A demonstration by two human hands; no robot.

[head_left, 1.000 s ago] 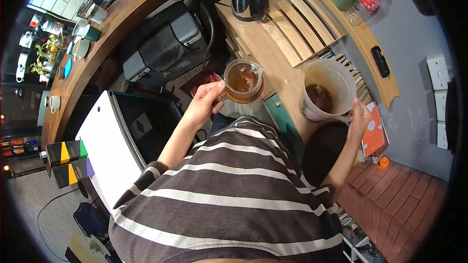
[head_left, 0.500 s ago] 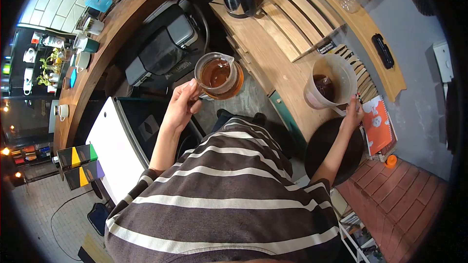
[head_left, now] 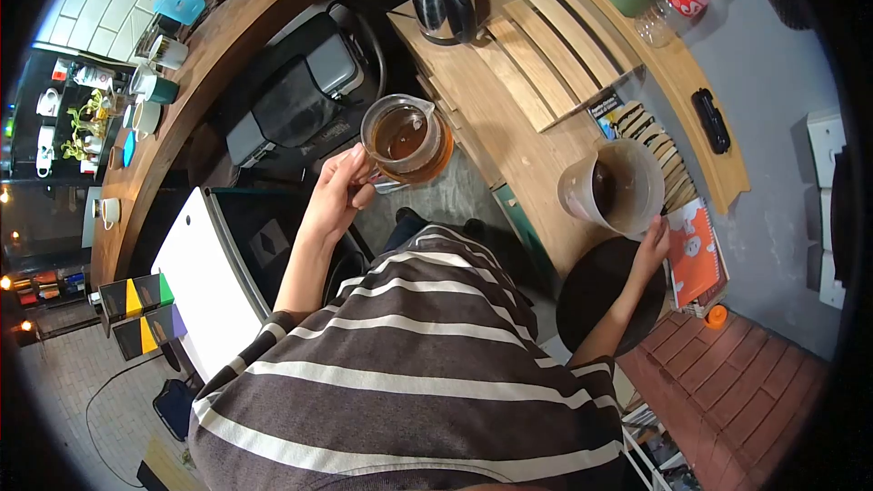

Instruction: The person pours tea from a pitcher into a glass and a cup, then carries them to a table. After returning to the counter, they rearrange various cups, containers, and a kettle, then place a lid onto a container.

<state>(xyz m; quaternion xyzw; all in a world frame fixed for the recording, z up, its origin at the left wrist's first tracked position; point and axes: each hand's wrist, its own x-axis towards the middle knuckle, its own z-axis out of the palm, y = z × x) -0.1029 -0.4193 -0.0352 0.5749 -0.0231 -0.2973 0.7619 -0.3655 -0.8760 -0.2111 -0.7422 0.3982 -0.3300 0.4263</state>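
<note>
My left hand [head_left: 338, 189] is closed round the handle of a glass coffee server [head_left: 439, 164], which hangs over the floor in front of my body. Amber-brown liquid fills part of it, and its spout points away from me. Off to the right, my right hand [head_left: 650, 250] grips a translucent plastic pitcher [head_left: 577, 189] by its handle side. Dark liquid shows inside the pitcher, whose mouth faces up toward the camera. In this view the pitcher overlaps the wooden counter [head_left: 514, 150].
A black electric kettle [head_left: 444, 5] and a slatted wooden rack [head_left: 550, 59] occupy the counter's far part. Below my right forearm is a round black seat [head_left: 582, 295]. An orange notebook [head_left: 696, 253] leans by the wall. Cups line the curved wooden bar [head_left: 195, 64] at left.
My right hand and the pitcher have come slightly nearer my body and to the left. The server in my left hand stays nearly in place. The whole view has shifted a little.
</note>
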